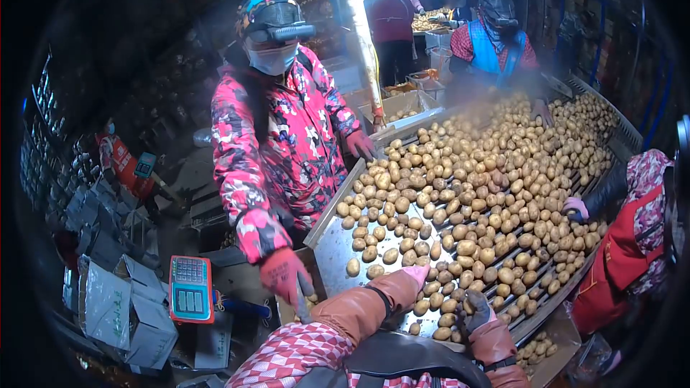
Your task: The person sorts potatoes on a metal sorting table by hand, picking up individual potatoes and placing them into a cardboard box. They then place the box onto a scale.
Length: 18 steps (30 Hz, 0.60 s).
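Many potatoes (467, 248) lie on a sloping sorting table, spread over its slatted part and its smooth metal sheet (338, 244). My left hand (415, 274), in a pink glove, reaches across the lower end and touches or nearly touches the potatoes there. Its fingers are mostly hidden, so its grip does not show. Just to the right, my right hand (477, 312) wears a dark-palmed glove and rests among potatoes near the table's lower edge. Its fingers look apart, and I see nothing held in them.
A co-worker in a pink patterned jacket (284, 144) stands at the left, a red-gloved hand (285, 273) low beside the table. Other people work at the far end (496, 47) and right side (625, 251). A digital scale display (190, 289) and cardboard boxes (108, 309) stand left.
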Tool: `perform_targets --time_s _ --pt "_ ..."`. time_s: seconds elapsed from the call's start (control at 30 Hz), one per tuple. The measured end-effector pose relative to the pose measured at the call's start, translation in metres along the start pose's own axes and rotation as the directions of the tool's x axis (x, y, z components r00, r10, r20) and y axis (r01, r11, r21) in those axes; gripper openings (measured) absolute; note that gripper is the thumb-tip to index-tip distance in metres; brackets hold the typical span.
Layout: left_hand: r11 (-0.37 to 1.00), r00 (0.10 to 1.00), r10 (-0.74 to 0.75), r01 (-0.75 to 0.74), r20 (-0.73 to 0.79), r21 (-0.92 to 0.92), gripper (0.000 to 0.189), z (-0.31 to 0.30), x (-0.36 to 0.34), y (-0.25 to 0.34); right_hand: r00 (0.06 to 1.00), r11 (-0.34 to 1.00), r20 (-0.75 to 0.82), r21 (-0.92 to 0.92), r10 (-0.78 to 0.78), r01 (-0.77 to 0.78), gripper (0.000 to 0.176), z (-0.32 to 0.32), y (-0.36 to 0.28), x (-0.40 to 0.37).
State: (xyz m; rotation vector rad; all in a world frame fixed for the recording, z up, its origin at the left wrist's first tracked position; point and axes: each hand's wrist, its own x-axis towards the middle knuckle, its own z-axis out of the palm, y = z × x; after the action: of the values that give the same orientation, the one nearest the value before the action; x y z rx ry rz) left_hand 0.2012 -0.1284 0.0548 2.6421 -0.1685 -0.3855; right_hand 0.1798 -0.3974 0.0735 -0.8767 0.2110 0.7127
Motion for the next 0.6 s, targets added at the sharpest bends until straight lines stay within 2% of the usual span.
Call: perform_targets --time_s 0.03,0.07,0.1,0.13,0.2,0.23,0.27,0.3,0.33,0.37,0.4,0.43,0.47,0.5,0.53,0.57,0.6 --pt "0.996 0.996 -0.086 0.087 0.016 -0.024 0.036 -0.004 -0.002 0.006 0.994 0.972 0.037 -0.209 -0.105 0.111 0.038 0.005 0.000 0.001" --pt "0.983 0.984 -0.175 0.177 0.037 -0.049 0.040 -0.008 -0.006 0.012 0.976 0.889 0.095 -0.403 -0.194 0.216 0.041 0.008 -0.001 0.000" --pt "0.970 0.967 -0.238 0.241 0.087 -0.023 0.048 -0.011 -0.006 0.016 0.992 0.959 0.018 -0.256 -0.124 0.124 0.034 0.010 -0.005 -0.001" --pt "0.969 0.966 -0.245 0.248 0.087 -0.024 0.048 -0.015 -0.010 0.019 0.993 0.959 0.022 -0.257 -0.118 0.119 0.034 0.013 -0.011 0.001" --pt "0.892 0.931 -0.364 0.346 -0.011 -0.291 0.063 -0.024 -0.027 0.026 0.998 0.967 -0.013 -0.248 -0.065 0.059 0.023 0.019 -0.016 0.005" --pt "0.925 0.945 -0.316 0.288 -0.082 -0.249 0.053 -0.026 -0.035 0.029 0.995 0.971 -0.082 -0.236 -0.062 0.041 0.016 0.040 -0.024 0.000" --pt "0.922 0.943 -0.323 0.294 -0.081 -0.251 0.053 -0.022 -0.038 0.029 0.995 0.971 -0.079 -0.236 -0.055 0.035 0.016 0.040 -0.025 0.002" --pt "0.754 0.943 -0.318 0.313 0.097 -0.577 0.050 -0.019 -0.038 0.029 0.998 0.961 -0.028 -0.271 -0.058 0.048 0.017 0.036 -0.026 0.007" --pt "0.472 0.935 -0.242 0.346 0.258 -0.811 0.047 -0.013 -0.036 0.028 0.998 0.950 0.022 -0.304 -0.060 0.063 0.018 0.029 -0.025 0.015" --pt "0.462 0.977 -0.148 0.208 0.156 -0.862 0.035 0.007 -0.032 0.021 0.947 0.967 0.315 -0.217 -0.063 0.136 0.023 0.025 -0.025 0.030" --pt "0.460 0.976 -0.151 0.212 0.159 -0.862 0.035 0.021 -0.024 0.010 0.947 0.967 0.314 -0.216 -0.059 0.132 0.023 0.019 -0.021 0.035" --pt "0.759 0.973 0.228 -0.187 -0.013 -0.624 0.027 0.021 -0.024 0.009 0.981 0.951 0.179 -0.282 -0.077 0.126 0.023 0.045 -0.028 0.029" --pt "0.767 0.794 0.607 -0.591 -0.017 -0.250 0.020 0.027 -0.019 0.004 0.994 0.931 0.039 -0.347 -0.103 0.110 0.024 0.059 -0.032 0.025" --pt "0.505 0.885 0.414 -0.030 0.211 -0.863 0.018 0.038 -0.014 0.003 0.983 0.856 -0.041 -0.500 -0.178 0.134 0.021 0.052 -0.030 0.032" --pt "0.503 0.885 0.415 -0.029 0.212 -0.864 0.018 0.035 -0.022 0.015 0.983 0.855 -0.044 -0.501 -0.178 0.132 0.021 0.042 -0.024 0.041" --pt "0.577 0.882 0.388 -0.457 -0.265 -0.677 0.015 0.024 -0.039 0.035 0.971 0.804 0.002 -0.560 -0.239 0.199 0.023 0.031 -0.015 0.048" --pt "0.638 0.624 0.404 -0.716 -0.669 -0.283 0.012 0.017 -0.051 0.045 0.953 0.744 0.054 -0.613 -0.297 0.266 0.026 0.020 -0.007 0.053"
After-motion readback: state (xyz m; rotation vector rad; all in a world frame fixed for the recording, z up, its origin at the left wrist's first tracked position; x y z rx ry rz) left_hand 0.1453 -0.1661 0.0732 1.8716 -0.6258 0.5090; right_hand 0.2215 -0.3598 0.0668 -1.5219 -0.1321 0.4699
